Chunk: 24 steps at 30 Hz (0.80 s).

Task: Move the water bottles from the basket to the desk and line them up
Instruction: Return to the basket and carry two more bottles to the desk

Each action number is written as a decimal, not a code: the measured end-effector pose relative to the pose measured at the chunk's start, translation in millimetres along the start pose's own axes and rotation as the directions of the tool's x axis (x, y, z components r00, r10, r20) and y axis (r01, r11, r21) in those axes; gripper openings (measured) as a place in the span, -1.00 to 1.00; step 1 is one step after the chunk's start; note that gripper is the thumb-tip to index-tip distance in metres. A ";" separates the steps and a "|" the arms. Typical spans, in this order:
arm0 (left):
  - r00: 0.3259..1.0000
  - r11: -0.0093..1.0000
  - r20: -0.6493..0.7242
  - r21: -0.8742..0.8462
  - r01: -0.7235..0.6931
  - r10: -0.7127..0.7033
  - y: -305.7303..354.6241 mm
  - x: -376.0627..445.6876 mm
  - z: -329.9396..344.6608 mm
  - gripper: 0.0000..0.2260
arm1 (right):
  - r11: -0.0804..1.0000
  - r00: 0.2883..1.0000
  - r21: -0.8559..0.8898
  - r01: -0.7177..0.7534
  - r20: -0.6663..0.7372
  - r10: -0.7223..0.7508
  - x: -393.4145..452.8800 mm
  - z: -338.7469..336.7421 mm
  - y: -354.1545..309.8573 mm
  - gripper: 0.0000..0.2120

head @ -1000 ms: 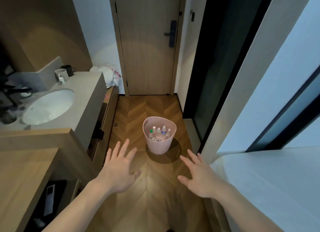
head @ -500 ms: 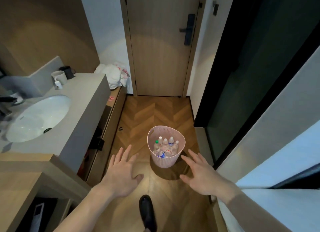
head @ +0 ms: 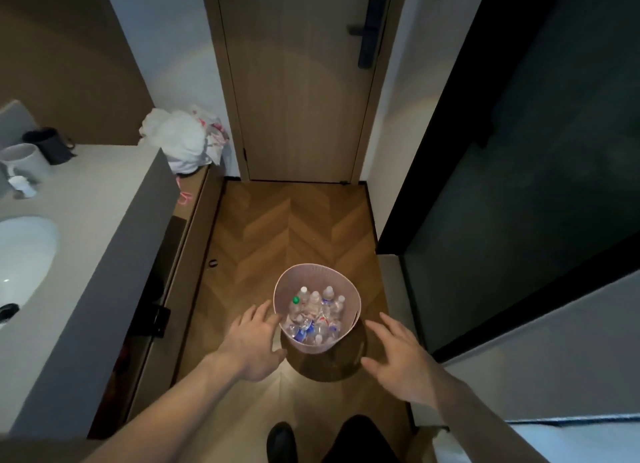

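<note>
A pink plastic basket (head: 313, 273) stands on the wooden floor in the hallway. It holds several clear water bottles (head: 315, 312), most with white caps and one with a green cap. My left hand (head: 251, 341) reaches out with spread fingers, its fingertips at the basket's left rim. My right hand (head: 398, 357) is spread open just right of the basket, a little apart from it. Neither hand holds anything. The desk is out of view.
A grey vanity counter (head: 100, 220) with a white sink (head: 20, 258) and two mugs (head: 34, 154) runs along the left. A white plastic bag (head: 180, 140) lies on a low shelf. A closed door (head: 298, 78) ends the hallway. Dark glass (head: 519, 172) lines the right. My black shoe (head: 282, 442) is below.
I have walked toward the basket, which now sits much closer and lower in view. Both hands have reached forward to either side of it, the left arriving at its rim.
</note>
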<state>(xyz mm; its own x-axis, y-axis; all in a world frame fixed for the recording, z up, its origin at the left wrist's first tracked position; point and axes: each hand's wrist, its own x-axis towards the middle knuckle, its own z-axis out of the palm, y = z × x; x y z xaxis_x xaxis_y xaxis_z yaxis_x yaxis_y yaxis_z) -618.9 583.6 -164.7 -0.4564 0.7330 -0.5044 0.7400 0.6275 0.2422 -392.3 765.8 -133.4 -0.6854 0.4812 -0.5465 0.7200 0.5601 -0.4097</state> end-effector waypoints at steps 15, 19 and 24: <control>0.973 0.967 0.114 -0.140 0.213 -0.198 16.0 178.8 -23.2 -0.37 | 0.997 0.983 0.027 0.071 0.170 -0.074 224.7 -71.8 40.5 -0.31; 0.953 0.940 0.169 -0.190 0.282 -0.252 14.0 208.3 -18.2 -0.38 | 0.999 0.967 0.017 0.051 0.251 -0.053 273.3 -68.8 41.5 -0.34; 0.937 0.919 0.234 -0.237 0.314 -0.259 0.8 260.0 -2.5 -0.43 | 1.000 0.941 -0.018 0.014 0.338 -0.007 330.0 -54.7 42.4 -0.35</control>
<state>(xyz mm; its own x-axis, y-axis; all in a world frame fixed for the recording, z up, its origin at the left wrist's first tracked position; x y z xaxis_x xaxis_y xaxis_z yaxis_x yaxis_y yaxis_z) -738.2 775.3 -293.6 -0.5043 0.4627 -0.7291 0.4199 0.8692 0.2611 -593.9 985.3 -291.2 -0.6137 0.2212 -0.7579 0.7080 0.5791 -0.4042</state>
